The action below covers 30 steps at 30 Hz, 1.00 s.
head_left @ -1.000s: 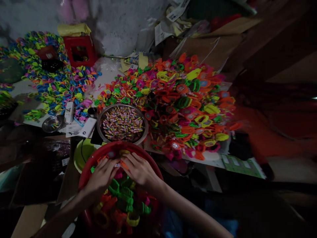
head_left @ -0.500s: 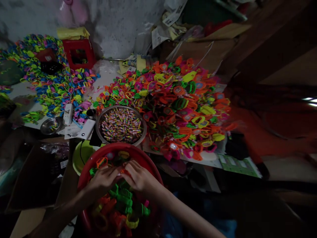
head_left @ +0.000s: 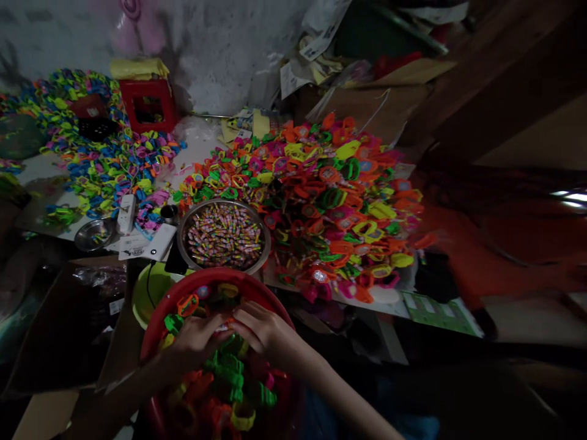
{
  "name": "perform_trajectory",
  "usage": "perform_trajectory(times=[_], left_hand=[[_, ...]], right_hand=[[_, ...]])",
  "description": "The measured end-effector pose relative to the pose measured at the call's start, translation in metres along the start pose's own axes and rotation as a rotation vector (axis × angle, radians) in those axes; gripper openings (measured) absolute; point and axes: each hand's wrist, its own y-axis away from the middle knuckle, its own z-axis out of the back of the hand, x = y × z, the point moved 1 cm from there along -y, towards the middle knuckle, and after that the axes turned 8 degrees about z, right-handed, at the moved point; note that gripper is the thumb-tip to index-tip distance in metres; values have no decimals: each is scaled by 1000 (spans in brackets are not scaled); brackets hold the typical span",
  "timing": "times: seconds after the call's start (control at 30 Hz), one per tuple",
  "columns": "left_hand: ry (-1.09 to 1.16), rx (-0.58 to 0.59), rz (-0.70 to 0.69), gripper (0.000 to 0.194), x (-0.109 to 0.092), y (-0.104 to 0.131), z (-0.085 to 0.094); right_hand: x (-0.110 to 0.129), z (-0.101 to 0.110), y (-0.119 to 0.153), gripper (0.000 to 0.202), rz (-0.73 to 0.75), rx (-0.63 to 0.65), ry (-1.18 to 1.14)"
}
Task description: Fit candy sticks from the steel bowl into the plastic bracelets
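Note:
Over the red basin my two hands meet, fingertips pinched together. My left hand and my right hand both grip a small orange toy watch, mostly covered by the fingers; a pale bit shows at its edge. Below them in the basin lie loose plastic toy watches, among them green ones, an orange one and a yellow one. Just behind the basin stands a metal bowl full of small wrapped candies.
A big heap of bright toy watches covers the table's right part. Further left spreads another pile beside a red stool. A power strip, a white power bank, a green basin and an open carton are nearby.
Both hands remain pinched together over the basin, with only slight finger movement. The whole view has shifted a little, so the table appears slightly lower.

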Motion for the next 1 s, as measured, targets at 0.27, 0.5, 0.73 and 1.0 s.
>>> perform_trajectory(times=[0.27,0.5,0.73,1.0], left_hand=[[314,118,375,25,-15,-12,10],[399,241,413,35,-14,-11,5],[415,211,365,39,-12,-8,-3],[557,264,381,44,-13,-8,-9]], right_hand=[[-13,-5,-10,44,-152,-191,-278],[-7,-14,-15,24,-156,-170,-25],[-1,-10,-13,23,-151,-165,-19],[-5,-10,-8,32,-168,-143,-196]])
